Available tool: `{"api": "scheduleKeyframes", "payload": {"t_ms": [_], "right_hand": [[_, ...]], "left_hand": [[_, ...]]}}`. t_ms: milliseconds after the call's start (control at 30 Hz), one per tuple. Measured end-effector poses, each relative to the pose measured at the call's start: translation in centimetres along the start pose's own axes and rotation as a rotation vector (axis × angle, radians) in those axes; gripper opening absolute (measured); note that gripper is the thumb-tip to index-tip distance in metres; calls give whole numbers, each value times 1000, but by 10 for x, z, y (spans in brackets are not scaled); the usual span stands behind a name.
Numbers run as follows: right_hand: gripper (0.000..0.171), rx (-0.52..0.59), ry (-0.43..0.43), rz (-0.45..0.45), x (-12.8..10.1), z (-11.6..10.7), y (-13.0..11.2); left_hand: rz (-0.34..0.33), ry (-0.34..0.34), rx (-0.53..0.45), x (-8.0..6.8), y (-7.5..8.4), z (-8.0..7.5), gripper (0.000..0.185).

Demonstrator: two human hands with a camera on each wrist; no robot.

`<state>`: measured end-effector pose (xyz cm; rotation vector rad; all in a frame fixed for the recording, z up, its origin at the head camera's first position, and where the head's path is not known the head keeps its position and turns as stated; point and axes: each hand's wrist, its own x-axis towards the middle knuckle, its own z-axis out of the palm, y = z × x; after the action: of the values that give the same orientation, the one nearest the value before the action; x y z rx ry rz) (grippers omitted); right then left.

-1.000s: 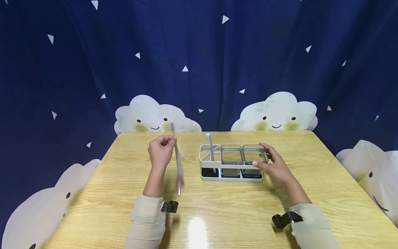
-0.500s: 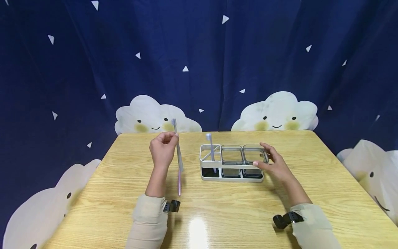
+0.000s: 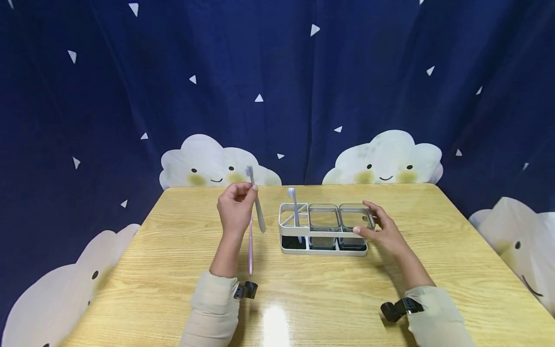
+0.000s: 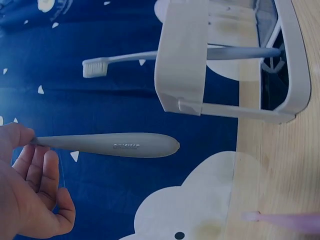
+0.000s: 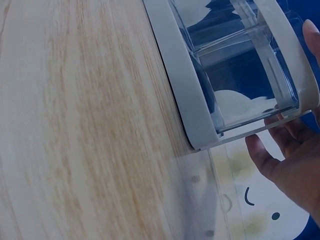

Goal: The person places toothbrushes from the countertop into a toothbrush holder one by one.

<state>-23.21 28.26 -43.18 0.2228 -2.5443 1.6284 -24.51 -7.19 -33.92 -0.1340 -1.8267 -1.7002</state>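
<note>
In the head view my left hand pinches a grey toothbrush near its neck, bristles up, handle end hanging down above the table. Its printed handle shows in the left wrist view, apart from the toothbrush holder. This white holder stands right of it, with a pale purple toothbrush leaning upright in its divided left compartment. Two clear cups fill the other compartments. My right hand grips the holder's right end, thumb at the front rail and fingers round the side and back.
A pink toothbrush lies on the wooden table, below the hanging grey one and left of the holder. Behind the table's far edge hangs a dark blue curtain with clouds and triangles.
My left hand has moved right, taking the grey toothbrush closer to the holder. More of the pink toothbrush now shows. My right hand and the holder stay in place.
</note>
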Motion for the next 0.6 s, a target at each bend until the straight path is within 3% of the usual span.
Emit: {"api": "scheduleKeyframes", "payload": {"t_ms": [267,600], "right_hand": [[80,-3,5,-19,-2,0,0],[79,10,-3,-15,1,0,0]], "left_hand": [[15,35,-21,-13,39,5,10],[56,44,-96,-14,51,17,10]]}}
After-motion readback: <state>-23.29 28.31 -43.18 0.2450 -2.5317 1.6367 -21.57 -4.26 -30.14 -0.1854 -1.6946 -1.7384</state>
